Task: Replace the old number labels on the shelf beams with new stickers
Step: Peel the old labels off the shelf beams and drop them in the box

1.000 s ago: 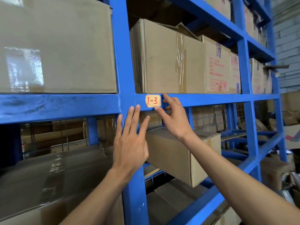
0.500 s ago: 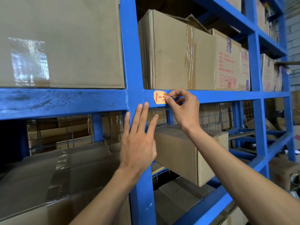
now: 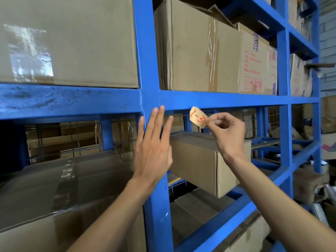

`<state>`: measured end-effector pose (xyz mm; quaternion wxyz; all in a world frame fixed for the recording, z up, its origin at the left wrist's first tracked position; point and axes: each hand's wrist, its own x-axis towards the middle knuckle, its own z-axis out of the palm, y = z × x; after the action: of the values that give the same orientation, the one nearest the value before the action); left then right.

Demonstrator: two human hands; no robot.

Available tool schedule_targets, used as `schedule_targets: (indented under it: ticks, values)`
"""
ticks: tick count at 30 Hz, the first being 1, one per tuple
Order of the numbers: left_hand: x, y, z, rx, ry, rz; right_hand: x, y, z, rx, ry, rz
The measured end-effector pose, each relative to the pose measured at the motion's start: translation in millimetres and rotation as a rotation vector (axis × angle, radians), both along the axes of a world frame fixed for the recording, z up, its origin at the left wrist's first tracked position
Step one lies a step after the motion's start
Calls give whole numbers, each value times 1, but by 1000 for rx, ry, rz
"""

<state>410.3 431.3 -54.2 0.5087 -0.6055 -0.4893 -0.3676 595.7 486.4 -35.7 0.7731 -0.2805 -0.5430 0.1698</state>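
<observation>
The right hand [image 3: 225, 131] pinches the curled orange paper "1-3" label [image 3: 198, 117] by its right edge, just below the blue steel beam [image 3: 236, 101], while the flat-fingered left hand [image 3: 152, 151] rests on the blue upright [image 3: 156, 206].

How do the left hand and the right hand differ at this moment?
The left hand is flat with straight fingers; the right hand has curled fingers. The left hand rests on the blue upright post and holds nothing; the right hand pinches the "1-3" label, which is almost off the beam. Both are bare and raised to the same beam.
</observation>
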Motion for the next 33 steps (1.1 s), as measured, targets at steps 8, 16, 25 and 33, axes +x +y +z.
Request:
schedule_targets:
  ticks: [8, 16, 25, 33]
  values:
    - [14, -4, -73, -157, 23, -197, 45, -7, -93, -232, -67, -95]
    - [55, 20, -208, -752, 14, -235, 83, -14, -206, -487, -89, -227]
    - [55, 40, -283, -969, 136, -128, 97, -24, -286, -691, -186, -259]
    - [64, 33, -304, -921, 156, -151, 97, -27, -334, -820, -221, -260]
